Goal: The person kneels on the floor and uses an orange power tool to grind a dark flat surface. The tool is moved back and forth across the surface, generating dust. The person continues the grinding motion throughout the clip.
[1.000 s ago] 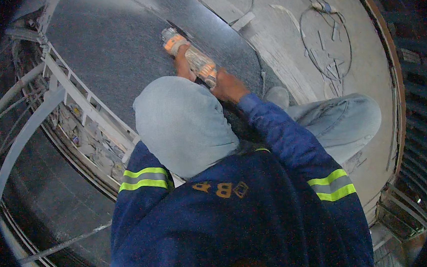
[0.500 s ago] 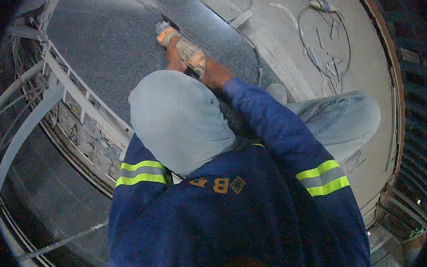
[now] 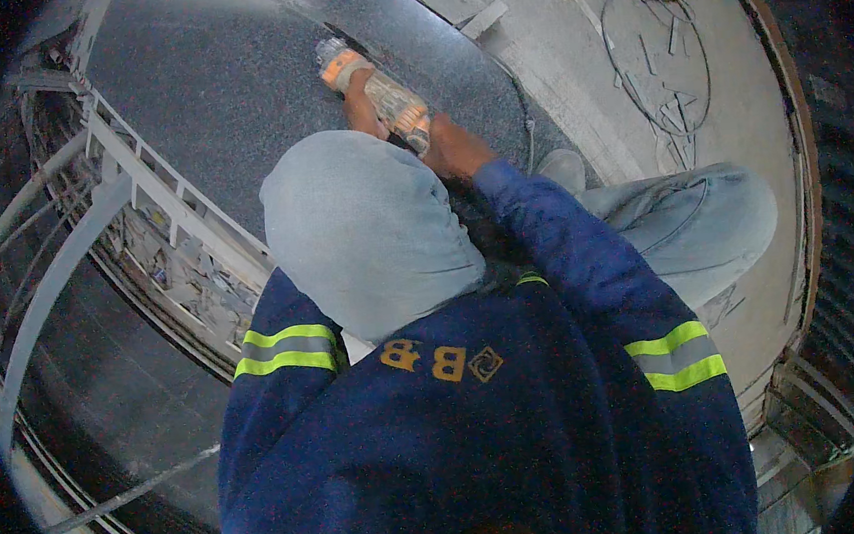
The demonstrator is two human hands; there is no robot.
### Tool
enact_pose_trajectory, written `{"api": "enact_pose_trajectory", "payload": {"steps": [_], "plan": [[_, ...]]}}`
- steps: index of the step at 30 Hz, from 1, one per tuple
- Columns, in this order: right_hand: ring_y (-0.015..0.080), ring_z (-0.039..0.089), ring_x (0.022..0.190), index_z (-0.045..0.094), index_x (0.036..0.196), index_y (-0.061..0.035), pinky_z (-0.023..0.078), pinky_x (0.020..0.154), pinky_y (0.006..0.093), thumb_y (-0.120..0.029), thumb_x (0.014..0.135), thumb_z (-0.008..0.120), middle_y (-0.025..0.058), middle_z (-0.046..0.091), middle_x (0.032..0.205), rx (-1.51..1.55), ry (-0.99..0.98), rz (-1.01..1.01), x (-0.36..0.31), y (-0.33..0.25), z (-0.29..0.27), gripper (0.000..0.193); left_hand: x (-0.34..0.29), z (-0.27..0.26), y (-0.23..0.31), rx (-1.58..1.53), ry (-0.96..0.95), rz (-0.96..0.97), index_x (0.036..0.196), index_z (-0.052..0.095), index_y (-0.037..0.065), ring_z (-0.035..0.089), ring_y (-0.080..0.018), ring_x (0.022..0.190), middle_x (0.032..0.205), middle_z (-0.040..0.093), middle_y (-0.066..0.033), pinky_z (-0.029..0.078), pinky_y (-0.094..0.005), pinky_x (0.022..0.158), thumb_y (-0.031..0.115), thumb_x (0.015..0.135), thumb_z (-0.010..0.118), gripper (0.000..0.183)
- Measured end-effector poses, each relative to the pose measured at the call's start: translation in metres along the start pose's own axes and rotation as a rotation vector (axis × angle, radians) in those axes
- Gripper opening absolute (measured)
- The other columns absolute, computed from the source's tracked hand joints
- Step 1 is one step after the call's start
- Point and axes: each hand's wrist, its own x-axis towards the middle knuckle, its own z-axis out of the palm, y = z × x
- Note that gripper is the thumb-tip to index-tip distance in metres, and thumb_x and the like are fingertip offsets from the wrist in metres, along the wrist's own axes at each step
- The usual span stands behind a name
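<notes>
Both of my hands are on a dust-covered orange angle grinder [image 3: 396,104], low over a dark speckled stone slab [image 3: 203,94]. My left hand [image 3: 362,103] is wrapped round its front part, near the head, with most fingers hidden behind the tool. At the rear end, my right hand [image 3: 450,147] is closed round the body. The dark disc edge [image 3: 347,38] meets the slab beside a long line. Pale dust hangs over the slab beyond the disc. My raised knee in light jeans [image 3: 364,232] stands between my arms and hides part of the slab.
A dusty metal frame [image 3: 172,207] with stone scraps inside runs along the left, beside curved pipes [image 3: 57,286]. On the pale floor at right lie a looped cable [image 3: 611,52] and several thin offcuts [image 3: 676,112]. A small block [image 3: 485,19] sits by the slab edge.
The grinder and both hands appear slightly farther right and lower in the picture, along with my knee and the surroundings. The dust plume looks fainter. Both hands keep their hold.
</notes>
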Motion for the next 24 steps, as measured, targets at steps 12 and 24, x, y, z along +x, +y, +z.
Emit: {"api": "enact_pose_trajectory", "payload": {"steps": [12,24], "plan": [[0.0430,0.062,0.104,0.049,0.114,0.0089,0.051,0.086,0.0460,-0.039,0.066,0.080,0.0332,0.062,0.107,0.080,0.036,-0.062,0.040,0.022,0.023,0.075,-0.022,0.023,0.022,-0.006,-0.022,-0.027,0.105,0.053,0.008,0.063,-0.0311,0.077,0.086,0.058,-0.0109,0.054,-0.0475,0.071,0.035,0.081,0.062,0.037],[0.0445,0.063,0.101,0.048,0.113,0.0050,0.051,0.084,0.0475,-0.036,0.071,0.075,0.0302,0.062,0.108,0.016,0.053,0.024,-0.011,0.018,0.005,0.065,-0.022,0.014,-0.002,-0.005,-0.043,-0.100,0.103,0.053,0.007,0.063,-0.0341,0.078,0.085,0.060,-0.0130,0.055,-0.0492,0.072,0.042,0.082,0.059,0.042]]}}
